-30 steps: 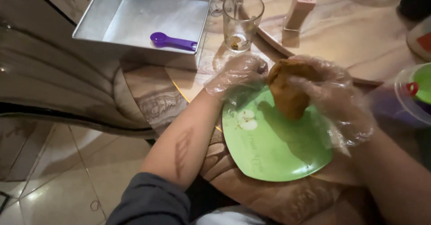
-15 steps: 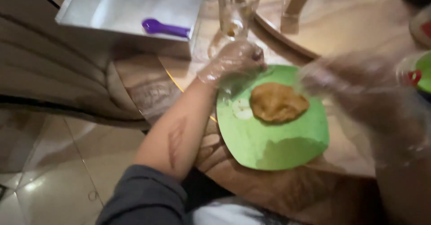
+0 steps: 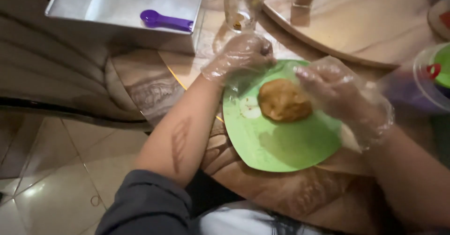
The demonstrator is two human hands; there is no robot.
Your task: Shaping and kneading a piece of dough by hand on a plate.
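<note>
A flat round lump of brown dough (image 3: pixel 284 100) lies on a green plate (image 3: pixel 286 143) at the table's near edge. Both hands wear thin clear plastic gloves. My left hand (image 3: pixel 241 54) is curled over the plate's far left rim and grips it. My right hand (image 3: pixel 335 89) hovers just to the right of the dough with its fingers spread, holding nothing. A small pale smear (image 3: pixel 251 109) marks the plate left of the dough.
A metal tray (image 3: pixel 117 3) with a purple scoop (image 3: pixel 165 20) in it stands at the back left. A drinking glass (image 3: pixel 243 3) stands behind my left hand. A round wooden board (image 3: pixel 370 29) lies at the back right, a plastic tub with green lid (image 3: pixel 433 75) at far right. Tiled floor lies left.
A second ago my right hand held the dough up above the plate; it has since dropped it flat onto the plate and drawn away to the right. My left hand stayed on the rim.
</note>
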